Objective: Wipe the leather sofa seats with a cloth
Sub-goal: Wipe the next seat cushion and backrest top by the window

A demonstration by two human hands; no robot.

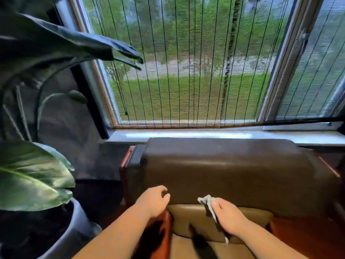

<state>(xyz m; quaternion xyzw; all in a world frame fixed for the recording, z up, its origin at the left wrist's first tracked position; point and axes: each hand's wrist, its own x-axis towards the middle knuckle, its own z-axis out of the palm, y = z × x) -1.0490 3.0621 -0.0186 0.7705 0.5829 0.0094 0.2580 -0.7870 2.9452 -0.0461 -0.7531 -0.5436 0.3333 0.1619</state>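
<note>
A: We see the right hand [230, 216] with fingers curled round a grey cloth [210, 204], low against the dark sofa backrest [224, 171], just above the tan seat cushion [188, 219].

B: Left hand [154, 201]?

A: Fingers curled at the backrest's lower left corner, over the reddish armrest [158, 234]. We can't tell if it pinches anything.

B: Labels, writing?

A: We read none. Potted plant [33, 176] left, blinds [186, 71] behind.

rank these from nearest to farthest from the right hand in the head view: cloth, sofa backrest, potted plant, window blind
1. cloth: held in the right hand itself.
2. sofa backrest: just ahead of the hand, above the tan seat.
3. potted plant: far off to the left, beside the sofa.
4. window blind: behind the backrest, past the sill.
</note>
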